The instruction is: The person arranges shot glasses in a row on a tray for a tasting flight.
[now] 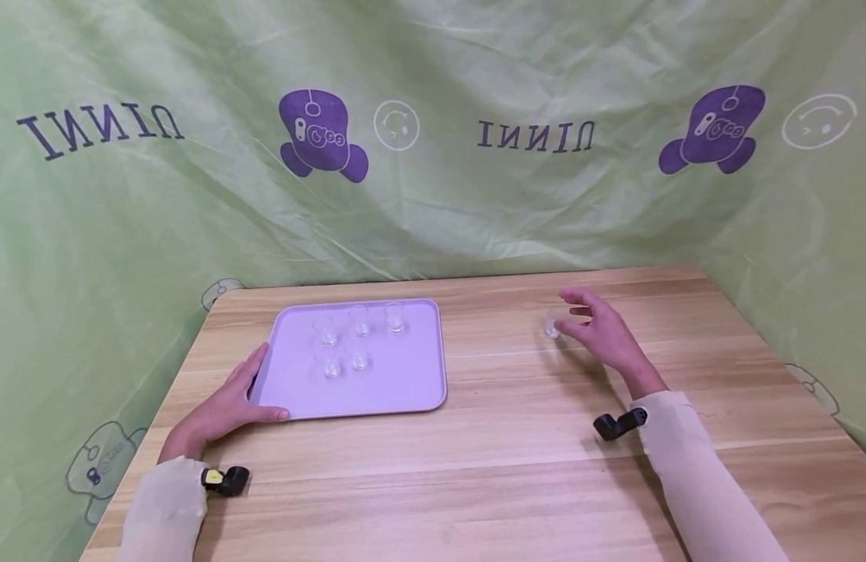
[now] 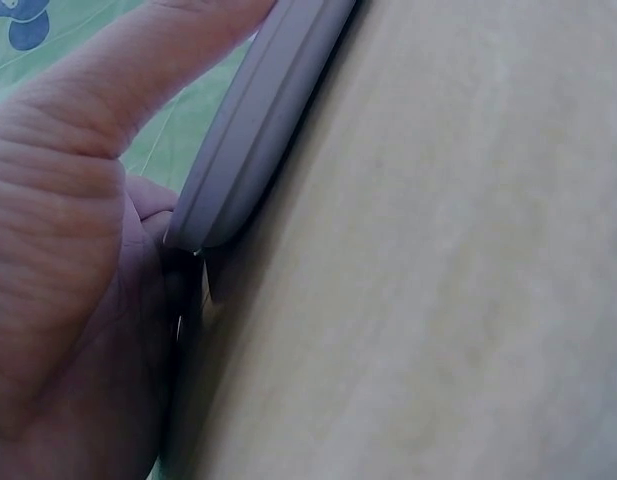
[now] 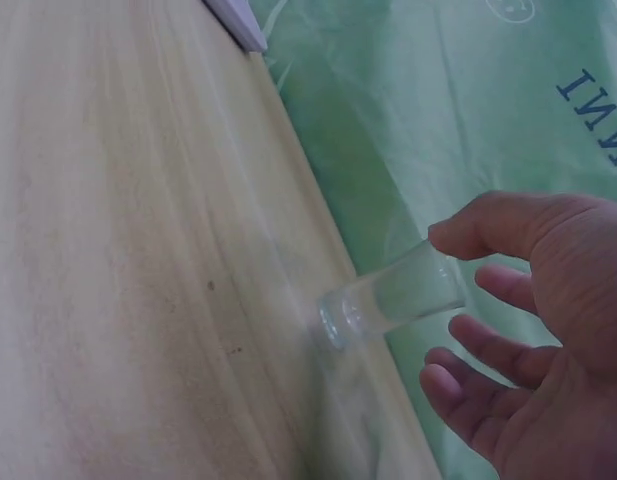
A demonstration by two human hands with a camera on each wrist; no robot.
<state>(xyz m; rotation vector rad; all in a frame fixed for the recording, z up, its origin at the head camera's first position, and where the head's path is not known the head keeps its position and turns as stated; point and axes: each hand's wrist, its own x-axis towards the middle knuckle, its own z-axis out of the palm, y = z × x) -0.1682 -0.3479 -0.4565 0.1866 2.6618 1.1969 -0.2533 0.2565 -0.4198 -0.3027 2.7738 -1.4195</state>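
My left hand (image 1: 225, 402) rests against the near left corner of a purple tray (image 1: 404, 390), fingers straight along its left side and thumb on its front rim. The left wrist view shows the thumb lying over the tray's edge (image 2: 253, 120). Several small clear shot glasses (image 1: 360, 320) stand on the tray in two rows. Off to the right, another shot glass (image 3: 393, 295) stands upright on the table. My right hand (image 1: 604, 332) is spread around it, the thumb right at its rim and the other fingers loosely bent, apart from its side.
The wooden table (image 1: 418, 484) carries everything, its far edge close to a green curtain (image 1: 475, 211) with purple prints. Curtain hangs at both sides too. A black wrist camera (image 1: 618, 424) is on the right sleeve, and another camera (image 1: 226, 479) is on the left.
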